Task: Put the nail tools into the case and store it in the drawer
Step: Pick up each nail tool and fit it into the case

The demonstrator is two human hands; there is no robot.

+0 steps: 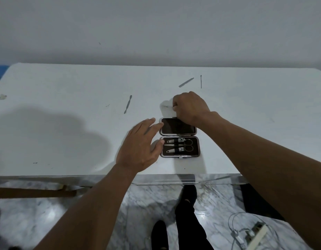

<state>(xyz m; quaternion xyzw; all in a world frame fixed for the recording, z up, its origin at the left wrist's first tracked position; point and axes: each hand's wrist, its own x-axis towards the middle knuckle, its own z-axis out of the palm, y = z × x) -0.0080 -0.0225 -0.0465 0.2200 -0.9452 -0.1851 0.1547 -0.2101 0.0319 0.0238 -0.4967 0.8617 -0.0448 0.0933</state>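
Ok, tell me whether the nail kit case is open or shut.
Open. The case lies flat on the table, both halves spread, scissors and clippers strapped inside the near half.

Loose tools (128,104) lie well apart on the open table (56,87).

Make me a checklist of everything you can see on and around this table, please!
Surface: white table, a few small marks.
Job's things: open case near the front edge, clippers and scissors strapped inside; three loose tools lie behind it.
Clutter: nothing seen.
Hands: left hand open beside the case; right hand curled behind the lid, pinching something thin.
Cables: white cord and power strip on the floor.
Surroundings: plain wall, marble floor, clear drawer pulled out under the table.
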